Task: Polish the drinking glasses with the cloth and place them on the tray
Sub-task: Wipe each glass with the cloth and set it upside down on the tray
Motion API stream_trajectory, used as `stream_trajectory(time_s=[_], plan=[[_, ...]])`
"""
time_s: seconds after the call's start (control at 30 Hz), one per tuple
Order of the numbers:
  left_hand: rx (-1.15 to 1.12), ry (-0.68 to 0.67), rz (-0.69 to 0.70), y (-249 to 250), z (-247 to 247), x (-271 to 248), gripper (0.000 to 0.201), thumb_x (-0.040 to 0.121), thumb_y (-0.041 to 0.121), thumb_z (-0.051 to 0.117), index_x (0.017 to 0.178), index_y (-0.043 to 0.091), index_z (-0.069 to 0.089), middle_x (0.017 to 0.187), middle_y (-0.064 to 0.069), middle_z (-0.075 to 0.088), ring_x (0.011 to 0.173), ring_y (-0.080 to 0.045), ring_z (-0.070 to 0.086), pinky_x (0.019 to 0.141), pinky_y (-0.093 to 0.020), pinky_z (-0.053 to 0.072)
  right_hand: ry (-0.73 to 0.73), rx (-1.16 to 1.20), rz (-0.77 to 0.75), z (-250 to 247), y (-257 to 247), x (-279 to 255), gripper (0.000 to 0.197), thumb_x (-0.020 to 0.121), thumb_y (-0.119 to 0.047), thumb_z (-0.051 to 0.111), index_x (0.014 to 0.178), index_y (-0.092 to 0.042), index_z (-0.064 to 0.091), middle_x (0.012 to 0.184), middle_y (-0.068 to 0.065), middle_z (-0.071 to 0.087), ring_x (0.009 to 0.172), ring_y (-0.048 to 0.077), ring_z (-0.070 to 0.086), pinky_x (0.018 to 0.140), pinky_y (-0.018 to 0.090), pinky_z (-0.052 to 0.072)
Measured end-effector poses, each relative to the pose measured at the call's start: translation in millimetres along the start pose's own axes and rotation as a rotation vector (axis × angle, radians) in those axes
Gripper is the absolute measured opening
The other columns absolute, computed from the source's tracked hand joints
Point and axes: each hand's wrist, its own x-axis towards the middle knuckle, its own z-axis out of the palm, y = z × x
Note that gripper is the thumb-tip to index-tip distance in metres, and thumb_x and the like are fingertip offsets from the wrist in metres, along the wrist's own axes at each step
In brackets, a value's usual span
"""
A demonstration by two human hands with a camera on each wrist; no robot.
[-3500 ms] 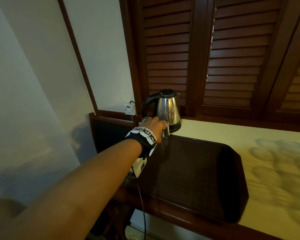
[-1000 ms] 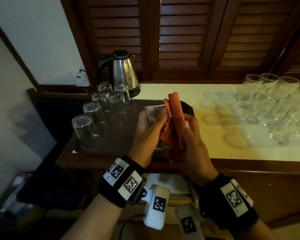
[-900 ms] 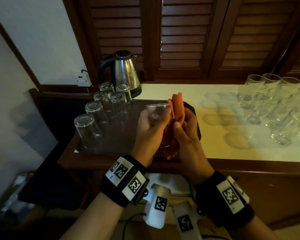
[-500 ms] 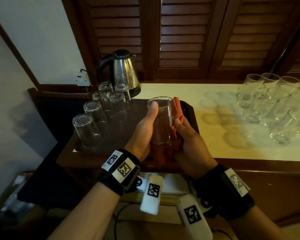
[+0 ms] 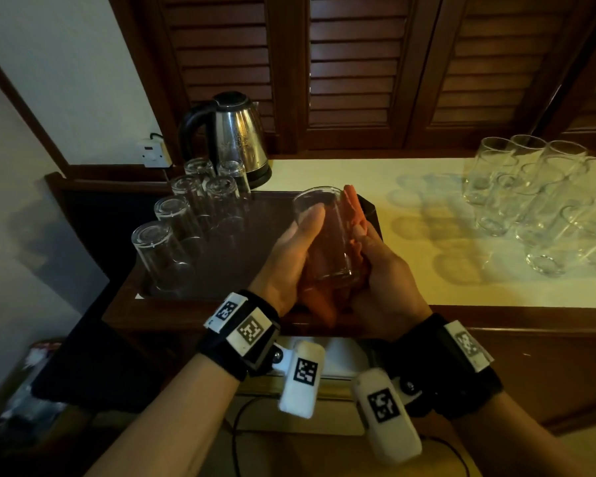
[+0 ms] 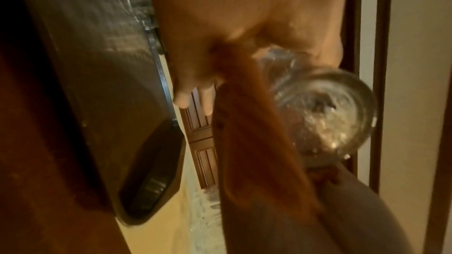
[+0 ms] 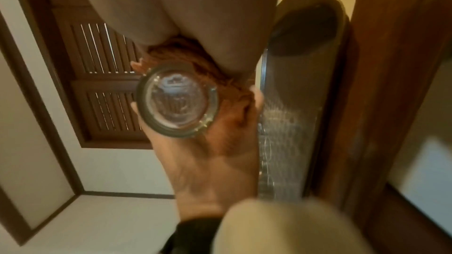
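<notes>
Head view: the left hand point(image 5: 289, 256) grips a drinking glass point(image 5: 324, 235) from its 9 o'clock side, mouth tilted away. The right hand point(image 5: 379, 270) presses the orange cloth point(image 5: 353, 215) against the 3 o'clock side. Both are above the near edge of the tray point(image 5: 241, 256), where six inverted glasses point(image 5: 172, 235) stand at 10 o'clock. Unpolished glasses point(image 5: 537, 201) wait on the bench point(image 5: 410, 270) at 2 o'clock.

Left wrist view: the cloth point(image 6: 252, 142) drapes beside the glass base point(image 6: 322, 111).

Right wrist view: the cloth point(image 7: 220, 76) is bunched between palm and glass point(image 7: 177, 101).

Procedure: rotate the glass with the left hand, keep cloth contact continuous, and avoid bare-finger marks on wiped areas.
</notes>
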Motion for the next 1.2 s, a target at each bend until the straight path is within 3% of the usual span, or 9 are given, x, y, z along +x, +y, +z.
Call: stream_trajectory(time_s=[0.17,0.33,0.43,0.53,0.6,0.7,0.87,1.03,1.2], plan=[[-0.004,0.053,-0.015,4,2,4,0.016,0.100,0.022,0.053,0.116,0.020,0.057,0.094,0.001,0.071,0.087,-0.013,0.068,0.079,-0.032,0.055,0.019,-0.231,-0.078,-10,-1,5,0.054,0.099,-0.031,0.045,0.152,-0.039,0.038,0.146,0.005,0.056,0.133,0.031,0.055,0.109,0.062,0.041],[0.065,0.100,0.081,4,16,4,0.070,0.081,0.045,0.067,0.139,0.013,0.047,0.108,-0.003,0.070,0.094,-0.015,0.071,0.078,-0.033,0.058,-0.027,-0.094,-0.066,-8,5,8,0.054,0.099,-0.032,0.049,0.152,-0.036,0.039,0.148,0.007,0.054,0.137,0.032,0.050,0.113,0.063,0.035],[-0.058,-0.018,0.025,7,12,2,0.070,0.085,0.046,0.060,0.137,0.002,0.048,0.115,-0.018,0.066,0.099,-0.026,0.068,0.088,-0.040,0.059,-0.055,0.083,0.139,-13,-1,10,0.068,0.094,-0.044,0.064,0.154,-0.025,0.038,0.153,0.019,0.045,0.141,0.044,0.041,0.115,0.069,0.025],[-0.029,0.006,-0.012,10,5,4,0.064,0.089,0.040,0.068,0.139,0.007,0.045,0.132,-0.021,0.060,0.113,-0.030,0.064,0.099,-0.051,0.052,0.015,0.021,0.050,-13,-5,7,0.051,0.101,-0.034,0.053,0.150,-0.026,0.043,0.144,0.018,0.055,0.134,0.040,0.051,0.113,0.070,0.031],[-0.012,0.072,-0.006,13,6,6,0.042,0.097,0.023,0.060,0.135,0.013,0.046,0.121,-0.015,0.066,0.104,-0.026,0.066,0.092,-0.050,0.055,0.015,-0.150,-0.078,-10,-6,6,0.048,0.104,-0.028,0.044,0.152,-0.031,0.040,0.141,0.010,0.059,0.130,0.033,0.057,0.110,0.065,0.040],[0.121,0.144,0.056,12,14,6,0.075,0.082,0.050,0.073,0.144,0.021,0.040,0.115,-0.002,0.070,0.109,-0.022,0.067,0.091,-0.045,0.055,-0.057,-0.271,-0.177,-3,-3,7,0.054,0.102,-0.029,0.043,0.154,-0.039,0.033,0.152,0.002,0.050,0.137,0.024,0.051,0.112,0.058,0.041],[0.033,0.072,0.039,13,18,5,0.068,0.084,0.056,0.060,0.133,0.010,0.053,0.107,-0.010,0.074,0.097,-0.020,0.073,0.078,-0.035,0.059,-0.027,0.053,0.009,-2,-9,7,0.052,0.095,-0.037,0.055,0.146,-0.025,0.049,0.142,0.016,0.058,0.133,0.037,0.054,0.113,0.064,0.035],[0.103,0.085,0.004,15,13,10,0.068,0.088,0.042,0.062,0.146,0.015,0.039,0.130,-0.009,0.064,0.120,-0.030,0.062,0.103,-0.049,0.050,0.012,-0.241,-0.168,-7,-21,4,0.046,0.108,-0.022,0.038,0.152,-0.033,0.039,0.143,0.003,0.059,0.129,0.024,0.058,0.105,0.047,0.050],[0.228,0.123,0.066,10,26,9,0.089,0.081,0.048,0.070,0.152,0.025,0.021,0.125,0.005,0.062,0.114,-0.015,0.059,0.086,-0.034,0.051,-0.081,-0.406,-0.252,-1,-19,5,0.051,0.109,-0.010,0.030,0.157,-0.028,0.027,0.144,-0.019,0.050,0.132,-0.002,0.051,0.107,0.028,0.048]])
